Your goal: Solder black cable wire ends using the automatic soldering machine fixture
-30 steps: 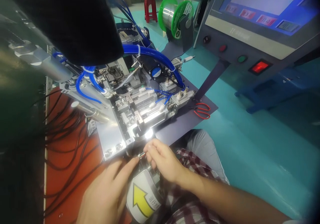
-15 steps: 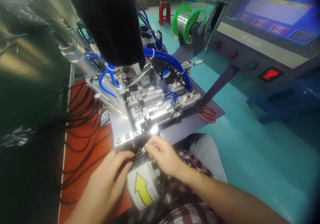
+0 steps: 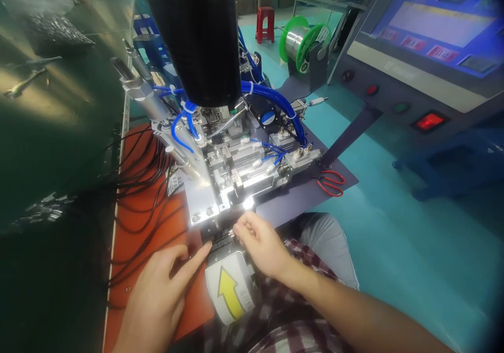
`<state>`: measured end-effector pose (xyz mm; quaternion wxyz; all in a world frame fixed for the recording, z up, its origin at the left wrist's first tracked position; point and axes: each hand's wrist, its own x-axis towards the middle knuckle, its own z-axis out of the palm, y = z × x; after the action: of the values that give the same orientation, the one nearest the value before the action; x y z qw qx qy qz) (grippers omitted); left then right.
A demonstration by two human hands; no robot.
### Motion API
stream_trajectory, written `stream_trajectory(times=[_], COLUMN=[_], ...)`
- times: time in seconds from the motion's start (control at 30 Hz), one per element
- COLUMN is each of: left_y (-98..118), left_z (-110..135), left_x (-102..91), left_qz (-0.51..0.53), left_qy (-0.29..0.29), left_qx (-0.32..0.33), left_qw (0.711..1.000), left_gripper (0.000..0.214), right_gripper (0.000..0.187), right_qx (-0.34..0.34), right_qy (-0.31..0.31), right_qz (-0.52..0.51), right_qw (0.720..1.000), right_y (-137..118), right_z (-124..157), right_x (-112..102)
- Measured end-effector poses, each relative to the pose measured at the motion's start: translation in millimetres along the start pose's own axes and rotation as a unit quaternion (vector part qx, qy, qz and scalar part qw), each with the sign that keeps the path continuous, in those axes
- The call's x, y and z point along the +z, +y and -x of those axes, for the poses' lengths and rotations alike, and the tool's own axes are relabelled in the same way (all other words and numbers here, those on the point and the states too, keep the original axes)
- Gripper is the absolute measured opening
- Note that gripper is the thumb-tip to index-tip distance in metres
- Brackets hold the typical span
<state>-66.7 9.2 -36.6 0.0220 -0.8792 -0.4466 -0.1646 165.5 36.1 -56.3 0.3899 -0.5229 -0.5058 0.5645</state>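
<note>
My right hand [image 3: 262, 243] is closed in a pinch at the front of the bench machine [image 3: 252, 159]. A small shiny metal piece [image 3: 231, 233] shows at its fingertips; its kind is too small to tell. My left hand [image 3: 161, 285] has one finger stretched out, the tip at the left end of a dark ridged feed track [image 3: 221, 244], and nothing shows in its grasp. Just below the track sits a white drum-shaped housing [image 3: 228, 292] marked with a yellow arrow. A black tube [image 3: 205, 43] hangs over the machine.
Red-handled cutters [image 3: 331, 183] lie on the machine's base plate. A green spool of silvery wire [image 3: 301, 43] stands behind. To the right is a control panel with a screen [image 3: 441, 33]. Black cables [image 3: 145, 195] cross the orange mat [image 3: 157, 232]; small metal parts [image 3: 49, 206] lie further left.
My left hand has drawn back slightly from the track, its thumb and finger no longer together on a thin piece. My right hand stays pinched near the same spot. The view has shifted slightly.
</note>
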Motion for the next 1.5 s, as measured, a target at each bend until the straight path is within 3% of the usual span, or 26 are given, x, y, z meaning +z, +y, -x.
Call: stream_trajectory(times=[0.13,0.2,0.27,0.43,0.63,0.87,1.0,1.23,1.5], left_y=[2,-1,-9,-24,11,35,38,42,47], left_z=[8,14,19,17,23,37,32,31,30], left_x=[-3.5,-4.9,-6.2,-10.6,-11.0,0.3,0.3,4.4,4.0], left_qz=[0.06,0.051,0.041,-0.044,-0.193,-0.148,-0.132,-0.059,-0.018], left_qy=[0.031,0.044,0.035,0.02,0.011,0.026,0.046,0.027,0.036], left_qx=[-0.085,-0.107,-0.084,0.066,0.037,-0.055,-0.086,-0.171,-0.196], left_qw=[0.994,0.992,0.995,0.997,0.98,0.987,0.986,0.983,0.98], left_gripper=[0.018,0.018,0.019,0.028,0.043,0.059,0.049,0.032,0.033], right_gripper=[0.022,0.023,0.024,0.024,0.027,0.033,0.039,0.051,0.053], right_qx=[0.008,0.013,0.014,0.014,0.024,0.018,0.015,0.07,0.082], right_qy=[-0.01,-0.014,-0.015,-0.01,-0.002,0.011,0.054,0.085,0.084], right_qz=[-0.013,-0.019,-0.024,-0.029,-0.039,-0.057,-0.056,-0.023,-0.009], right_qw=[1.0,1.0,1.0,0.999,0.999,0.998,0.997,0.994,0.993], right_y=[3,3,2,2,2,1,15,69,86], right_z=[-2,-2,-3,-2,-1,-4,10,63,96], right_x=[0,0,0,1,1,2,-18,-65,-77])
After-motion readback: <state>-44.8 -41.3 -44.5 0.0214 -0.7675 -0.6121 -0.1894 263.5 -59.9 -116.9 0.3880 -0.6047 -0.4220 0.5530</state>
